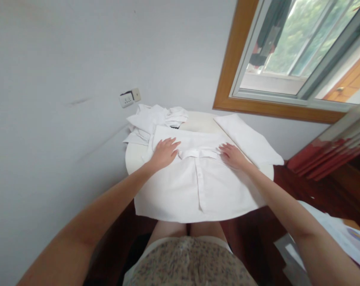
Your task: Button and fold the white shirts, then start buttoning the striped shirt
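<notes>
A white buttoned shirt (174, 186) lies spread over a round white table (202, 120), its collar and button strip along the middle and its lower edge toward me. My left hand (165, 153) rests flat on the cloth left of the collar, fingers spread. On the right of the collar, my right hand (231, 155) lies on the shirt with its fingers stretched out. Neither hand grips anything that I can see. The cloth beyond the collar is folded to a straight far edge.
A crumpled heap of white cloth (153, 119) sits at the table's far left. Folded white cloth (245, 137) lies at the right, overhanging the rim. Behind are a wall with a socket (126, 99) and a wood-framed window (275, 113). A red and white curtain (325, 147) hangs right.
</notes>
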`<state>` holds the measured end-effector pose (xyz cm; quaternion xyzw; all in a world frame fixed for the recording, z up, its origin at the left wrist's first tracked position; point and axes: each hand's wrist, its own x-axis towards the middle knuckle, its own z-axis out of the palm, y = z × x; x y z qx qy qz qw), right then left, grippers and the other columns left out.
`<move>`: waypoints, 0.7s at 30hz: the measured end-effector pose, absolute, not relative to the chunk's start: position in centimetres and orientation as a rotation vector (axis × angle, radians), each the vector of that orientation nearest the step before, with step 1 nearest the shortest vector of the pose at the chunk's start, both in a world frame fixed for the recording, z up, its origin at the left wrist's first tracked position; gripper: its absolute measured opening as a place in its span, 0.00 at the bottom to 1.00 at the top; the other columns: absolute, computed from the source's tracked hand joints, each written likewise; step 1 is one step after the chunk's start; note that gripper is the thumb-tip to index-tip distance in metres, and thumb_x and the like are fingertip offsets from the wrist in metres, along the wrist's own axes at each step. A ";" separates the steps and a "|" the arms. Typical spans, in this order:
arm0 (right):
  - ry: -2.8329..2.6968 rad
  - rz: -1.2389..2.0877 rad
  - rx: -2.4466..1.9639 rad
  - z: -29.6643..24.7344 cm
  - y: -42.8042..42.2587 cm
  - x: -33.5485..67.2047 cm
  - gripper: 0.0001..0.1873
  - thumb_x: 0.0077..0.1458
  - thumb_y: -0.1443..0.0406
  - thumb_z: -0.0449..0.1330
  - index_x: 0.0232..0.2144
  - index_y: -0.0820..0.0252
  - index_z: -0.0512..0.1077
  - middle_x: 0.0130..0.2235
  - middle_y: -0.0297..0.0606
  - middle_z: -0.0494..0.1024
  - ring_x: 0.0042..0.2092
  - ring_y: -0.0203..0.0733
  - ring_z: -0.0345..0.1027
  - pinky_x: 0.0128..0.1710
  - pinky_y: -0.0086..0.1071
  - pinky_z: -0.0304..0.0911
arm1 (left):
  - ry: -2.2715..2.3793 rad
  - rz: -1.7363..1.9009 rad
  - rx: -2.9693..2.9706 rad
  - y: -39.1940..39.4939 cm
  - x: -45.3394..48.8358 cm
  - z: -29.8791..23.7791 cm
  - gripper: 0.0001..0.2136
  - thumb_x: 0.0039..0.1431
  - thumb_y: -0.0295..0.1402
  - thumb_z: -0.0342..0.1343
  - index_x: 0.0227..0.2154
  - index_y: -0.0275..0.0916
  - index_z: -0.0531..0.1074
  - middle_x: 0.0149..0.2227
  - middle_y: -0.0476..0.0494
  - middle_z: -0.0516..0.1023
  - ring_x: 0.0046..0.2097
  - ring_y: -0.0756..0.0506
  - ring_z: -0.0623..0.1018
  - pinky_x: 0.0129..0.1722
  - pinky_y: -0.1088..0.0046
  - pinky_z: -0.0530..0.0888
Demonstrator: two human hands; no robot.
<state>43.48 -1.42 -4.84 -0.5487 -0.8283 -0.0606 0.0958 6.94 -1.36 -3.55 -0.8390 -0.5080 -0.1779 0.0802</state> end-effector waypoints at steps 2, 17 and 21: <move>-2.459 -0.069 -1.473 -4.7 -2.6 41.8 0.28 0.67 0.59 0.41 0.64 0.64 0.58 0.64 0.45 0.61 0.66 0.43 0.50 0.65 0.39 0.49 | -1.438 -0.568 -2.612 -2.1 8.7 -4.1 0.24 0.68 0.41 0.36 0.63 0.43 0.59 0.66 0.42 0.60 0.66 0.44 0.58 0.65 0.59 0.55; -2.387 -0.016 -1.425 -6.3 -5.1 38.0 0.22 0.66 0.61 0.46 0.57 0.59 0.68 0.60 0.40 0.68 0.62 0.38 0.58 0.62 0.35 0.54 | -1.218 -0.377 -2.571 -2.7 9.7 -6.4 0.18 0.66 0.33 0.43 0.52 0.36 0.71 0.57 0.37 0.71 0.58 0.43 0.70 0.57 0.64 0.68; -2.329 -0.108 -1.569 -6.0 -5.0 38.2 0.20 0.65 0.64 0.45 0.54 0.56 0.71 0.56 0.37 0.73 0.56 0.39 0.67 0.56 0.32 0.61 | -1.190 -0.426 -2.554 -3.1 9.7 -6.3 0.18 0.64 0.27 0.43 0.52 0.34 0.72 0.55 0.35 0.73 0.58 0.43 0.71 0.59 0.63 0.68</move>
